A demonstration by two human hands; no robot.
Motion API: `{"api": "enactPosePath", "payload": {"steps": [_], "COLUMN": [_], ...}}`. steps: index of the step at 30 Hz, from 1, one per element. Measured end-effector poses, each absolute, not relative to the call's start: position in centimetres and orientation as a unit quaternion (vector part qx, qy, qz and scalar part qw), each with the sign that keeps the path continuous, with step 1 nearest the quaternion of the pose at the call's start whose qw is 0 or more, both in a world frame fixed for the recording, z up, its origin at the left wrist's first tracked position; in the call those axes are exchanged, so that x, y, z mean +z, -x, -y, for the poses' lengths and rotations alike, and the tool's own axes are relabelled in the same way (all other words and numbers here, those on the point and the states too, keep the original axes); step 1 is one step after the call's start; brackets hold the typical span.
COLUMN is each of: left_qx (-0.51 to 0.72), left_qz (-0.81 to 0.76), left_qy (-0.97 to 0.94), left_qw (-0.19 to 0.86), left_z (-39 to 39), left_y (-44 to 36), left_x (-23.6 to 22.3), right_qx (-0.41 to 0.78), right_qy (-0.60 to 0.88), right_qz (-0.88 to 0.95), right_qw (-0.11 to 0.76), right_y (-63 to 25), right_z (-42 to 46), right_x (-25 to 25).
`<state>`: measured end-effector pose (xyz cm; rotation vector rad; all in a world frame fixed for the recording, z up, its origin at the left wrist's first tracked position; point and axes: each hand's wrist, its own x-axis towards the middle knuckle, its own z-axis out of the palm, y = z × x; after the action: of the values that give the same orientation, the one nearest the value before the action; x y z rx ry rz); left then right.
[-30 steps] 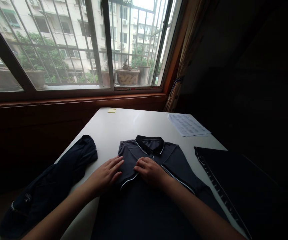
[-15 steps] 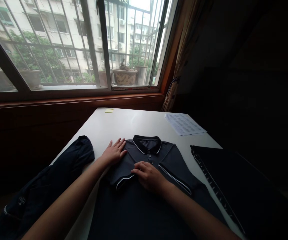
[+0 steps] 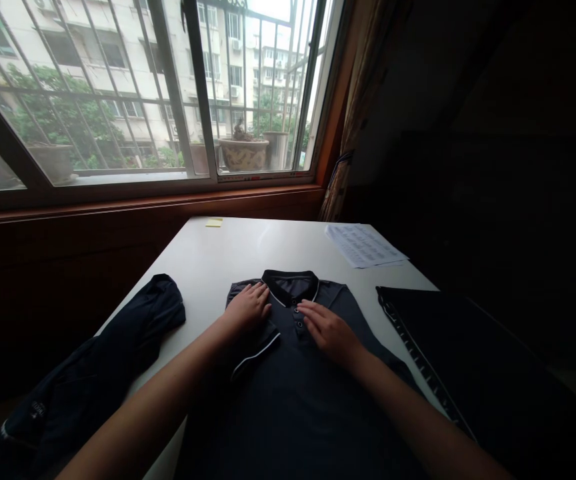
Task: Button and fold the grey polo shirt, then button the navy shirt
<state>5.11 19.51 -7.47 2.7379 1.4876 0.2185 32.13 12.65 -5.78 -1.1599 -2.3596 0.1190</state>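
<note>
A dark navy polo shirt [image 3: 293, 393] lies face up on the white table, its black collar [image 3: 278, 285] with white piping toward the window. The left sleeve in view is folded inward across the chest, its white-edged cuff showing. My left hand [image 3: 249, 307] rests flat on the shirt's left shoulder beside the collar, fingers stretched out. Over the button placket [image 3: 299, 325] is my right hand [image 3: 329, 332], its fingers extended and touching or just above the cloth near the collar. My right forearm hides part of the right side of the shirt.
To the left lies a dark folded garment [image 3: 133, 327] with a small light print. A dark cloth item [image 3: 448, 347] with a stitched edge covers the right side. Printed papers [image 3: 365, 245] and a yellow sticky note [image 3: 214, 223] lie on the white table [image 3: 263, 243] near the window.
My left hand has slid right toward the collar. My right hand has moved up and right from the left cuff, its fingers straightening. The view has shifted slightly.
</note>
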Motion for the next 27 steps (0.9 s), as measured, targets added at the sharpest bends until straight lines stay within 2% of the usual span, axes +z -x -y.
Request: {"api": "enactPosePath", "payload": {"steps": [3,6,18,27], "left_qx": [0.075,0.076,0.072,0.080], "left_qz": [-0.517,-0.548,-0.592,-0.593], "left_qy": [-0.852,-0.833,-0.802,-0.800], "left_qw": [0.019,0.028,0.038,0.029], "left_z": [-20.0,-20.8,-21.8,-21.9], "left_y": [-6.3,-6.3,-5.4,-5.3], "left_x": [-8.4,-8.7,-8.5,-8.5], "right_qx": [-0.005,-0.014,0.021,0.021], "right_qy": [0.558,0.600,0.609,0.608], "right_qz": [0.812,0.788,0.790,0.791], "right_qw": [0.173,0.138,0.061,0.055], "right_y": [-34.3,-35.7,-38.4,-38.8], "right_z": [-15.8,-18.5,-21.2,-21.0], "right_x": [-7.1,-8.4,-9.5,-9.7]}}
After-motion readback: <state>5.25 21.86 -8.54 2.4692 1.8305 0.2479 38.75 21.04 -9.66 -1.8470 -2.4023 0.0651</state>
